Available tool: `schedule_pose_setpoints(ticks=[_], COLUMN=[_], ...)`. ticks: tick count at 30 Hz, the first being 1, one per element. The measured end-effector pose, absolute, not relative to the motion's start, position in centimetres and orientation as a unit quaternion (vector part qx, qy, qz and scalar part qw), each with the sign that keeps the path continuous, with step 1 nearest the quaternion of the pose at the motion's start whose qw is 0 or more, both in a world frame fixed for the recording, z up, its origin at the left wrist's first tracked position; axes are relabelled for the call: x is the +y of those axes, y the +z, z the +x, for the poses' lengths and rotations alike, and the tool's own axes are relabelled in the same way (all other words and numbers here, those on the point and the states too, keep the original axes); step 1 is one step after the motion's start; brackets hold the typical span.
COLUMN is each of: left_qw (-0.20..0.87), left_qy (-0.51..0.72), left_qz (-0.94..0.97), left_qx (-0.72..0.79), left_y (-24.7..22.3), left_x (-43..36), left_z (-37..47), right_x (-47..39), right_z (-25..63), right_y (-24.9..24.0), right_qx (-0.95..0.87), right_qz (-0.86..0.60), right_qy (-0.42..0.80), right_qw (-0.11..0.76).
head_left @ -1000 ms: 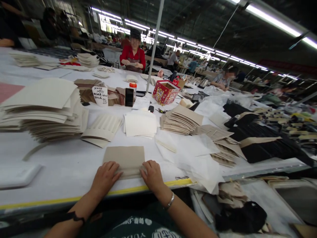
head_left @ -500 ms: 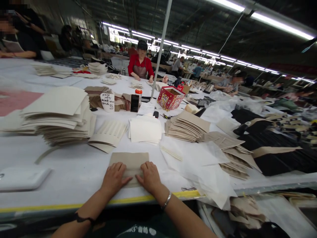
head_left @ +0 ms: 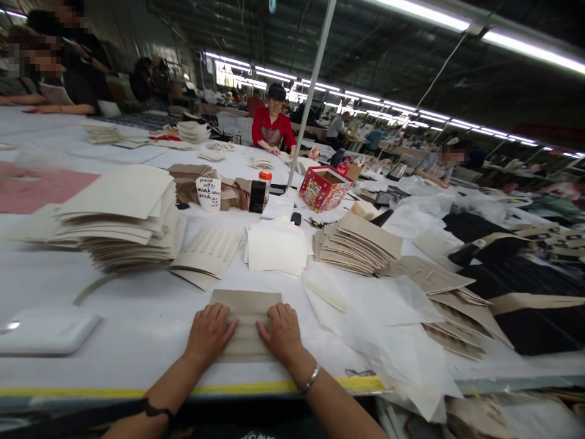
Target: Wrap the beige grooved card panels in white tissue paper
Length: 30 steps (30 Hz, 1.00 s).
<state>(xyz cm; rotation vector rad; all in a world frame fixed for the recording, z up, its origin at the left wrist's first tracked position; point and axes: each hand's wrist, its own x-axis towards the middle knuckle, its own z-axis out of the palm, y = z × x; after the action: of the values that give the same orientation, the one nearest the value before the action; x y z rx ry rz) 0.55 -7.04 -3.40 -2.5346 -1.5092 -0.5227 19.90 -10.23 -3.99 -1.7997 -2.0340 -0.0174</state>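
A beige fabric panel (head_left: 249, 299) lies flat on the white-covered table near its front edge, with faint ridges running across its middle. My left hand (head_left: 211, 332) holds its left side, fingers bent onto the cloth and thumb pointing inward. On the right side my right hand (head_left: 281, 332) grips it in the same manner, with a bracelet at the wrist. The fabric under my fingertips is hidden. Just beyond the panel are a stack of white sheets (head_left: 276, 245) and a few pleated beige pieces (head_left: 205, 253).
A tall stack of pale panels (head_left: 114, 195) stands at the left, behind a white device (head_left: 48, 332). Right of centre are stacked beige panels (head_left: 361, 241), translucent sheets (head_left: 379, 311) and a red patterned box (head_left: 324, 188). A metal pole (head_left: 312, 91) rises beyond. A co-worker in red (head_left: 273, 125) works across the table.
The whole scene has shifted slightly right and down in view. My thumbs lie farther apart on the panel, and more of its ridged middle shows between my hands.
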Motion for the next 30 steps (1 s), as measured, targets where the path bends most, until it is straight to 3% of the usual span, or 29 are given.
schedule_pose_setpoints(ticks=[5, 15, 22, 30], left_qw=[0.044, 0.085, 0.059, 0.038], left_qy=[-0.185, -0.112, -0.239, -0.223], left_qz=[-0.889, -0.809, -0.872, -0.865], left_qx=[-0.418, -0.570, -0.423, -0.448], left_y=[-4.3, -2.4, -4.6, -6.9], left_x=[-6.5, -5.2, -4.9, -4.1], left_z=[2.7, -0.3, 2.7, 2.5], right_x=[-9.1, -8.4, -7.4, -6.7], right_z=[18.2, 21.3, 18.9, 18.6], right_y=[-4.5, -4.4, -4.3, -5.0], right_qx=[-0.768, -0.716, -0.745, -0.745], right_qz=[-0.591, -0.674, -0.616, -0.616], right_qy=[0.016, -0.021, 0.040, 0.049], right_qw=[0.245, 0.179, 0.253, 0.251])
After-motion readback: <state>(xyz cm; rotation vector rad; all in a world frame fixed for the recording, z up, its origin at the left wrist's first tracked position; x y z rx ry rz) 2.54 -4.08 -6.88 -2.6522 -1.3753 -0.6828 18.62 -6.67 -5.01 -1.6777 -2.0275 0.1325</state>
